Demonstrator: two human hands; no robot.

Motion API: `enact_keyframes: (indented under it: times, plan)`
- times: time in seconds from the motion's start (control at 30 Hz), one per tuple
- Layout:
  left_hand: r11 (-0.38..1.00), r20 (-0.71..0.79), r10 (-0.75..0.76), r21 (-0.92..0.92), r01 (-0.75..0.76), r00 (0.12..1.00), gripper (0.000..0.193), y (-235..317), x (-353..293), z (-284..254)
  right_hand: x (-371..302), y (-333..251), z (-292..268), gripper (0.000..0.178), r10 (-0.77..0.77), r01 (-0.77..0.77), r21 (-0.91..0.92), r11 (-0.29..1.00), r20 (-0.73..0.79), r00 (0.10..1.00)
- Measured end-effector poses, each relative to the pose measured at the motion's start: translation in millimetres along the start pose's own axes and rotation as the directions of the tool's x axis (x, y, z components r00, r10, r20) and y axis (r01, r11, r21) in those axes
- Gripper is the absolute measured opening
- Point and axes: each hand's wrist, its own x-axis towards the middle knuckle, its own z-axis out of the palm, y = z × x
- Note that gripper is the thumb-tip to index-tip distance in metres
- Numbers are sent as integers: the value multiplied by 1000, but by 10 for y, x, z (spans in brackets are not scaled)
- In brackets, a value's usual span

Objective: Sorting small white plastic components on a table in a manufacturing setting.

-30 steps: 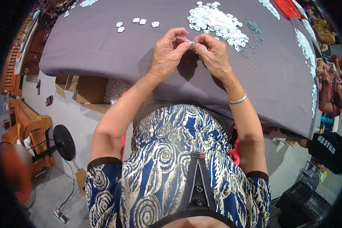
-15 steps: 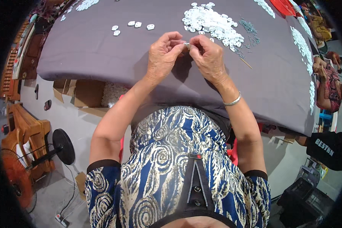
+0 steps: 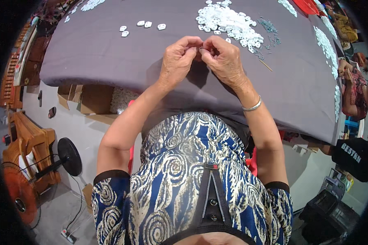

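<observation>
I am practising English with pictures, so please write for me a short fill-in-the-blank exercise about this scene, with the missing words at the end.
1. The big pile is ____ in colour.
2. Exactly ____ loose pieces lie in the group nearest the left hand.
3. The bracelet is on the person's ____ arm.
4. The stick lies closer to the right hand than to the ____ hand.

Missing words: white; five; right; left.
</observation>
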Motion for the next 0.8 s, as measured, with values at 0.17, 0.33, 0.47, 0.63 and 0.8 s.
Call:
enact_keyframes:
  times: [0.17,0.33,0.47,0.63,0.8]
  plan:
    - [998,5,-20,-51,21,1000,17,0,-5,3,3,-42,-36,10,81,-81,21,996,2,997]
    - [986,60,-87,-140,94,994,18,-14,30,-35,13,83,-31,10,49,-46,76,996,-49,998]
    - [978,59,-96,-178,105,994,18,-18,30,-61,2,109,-46,10,3,-1,56,998,-32,999]
    - [992,32,-51,-112,54,998,17,11,25,-30,-11,135,-66,5,78,-80,138,987,19,997]
    - [999,11,-17,-39,18,1000,20,18,26,-47,2,96,-107,7,130,-144,158,977,97,987]
